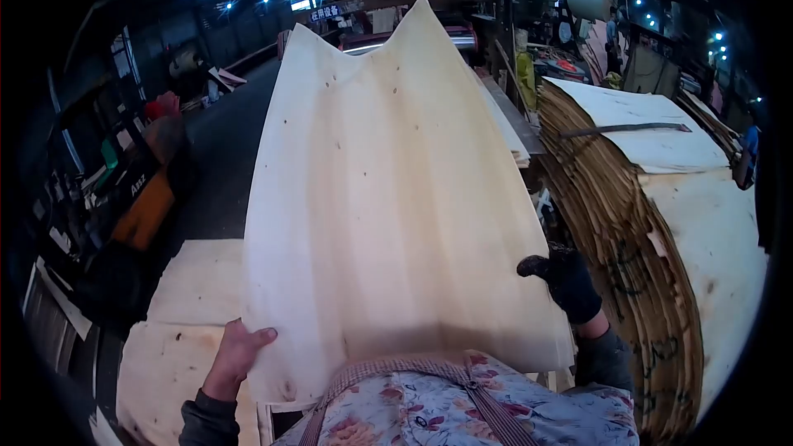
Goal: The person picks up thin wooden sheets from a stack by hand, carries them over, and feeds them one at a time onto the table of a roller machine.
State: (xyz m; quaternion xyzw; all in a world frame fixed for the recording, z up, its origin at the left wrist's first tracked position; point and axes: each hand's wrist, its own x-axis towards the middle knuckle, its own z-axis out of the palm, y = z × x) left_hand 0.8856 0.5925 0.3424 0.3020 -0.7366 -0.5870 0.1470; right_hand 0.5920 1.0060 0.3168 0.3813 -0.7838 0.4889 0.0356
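A large, thin wood veneer sheet [380, 198] stretches away from my body, pale with a few small dark knots. Its far edge bends up into two raised corners with a dip between them. My left hand [239, 351], ungloved, grips the near left edge with the thumb on top. On the right edge, my right hand [566, 281] in a dark glove grips the sheet, thumb over its face; the fingers beneath are hidden. The near end of the veneer reaches my flowered apron [413, 409].
More veneer sheets [178, 355] lie low at the left. A tall veneer stack [636, 281] rises at the right, with a long thin bar [624, 128] on top. Beyond the sheet is a machine with a shiny roller [363, 48]. An orange vehicle [144, 215] stands at the left.
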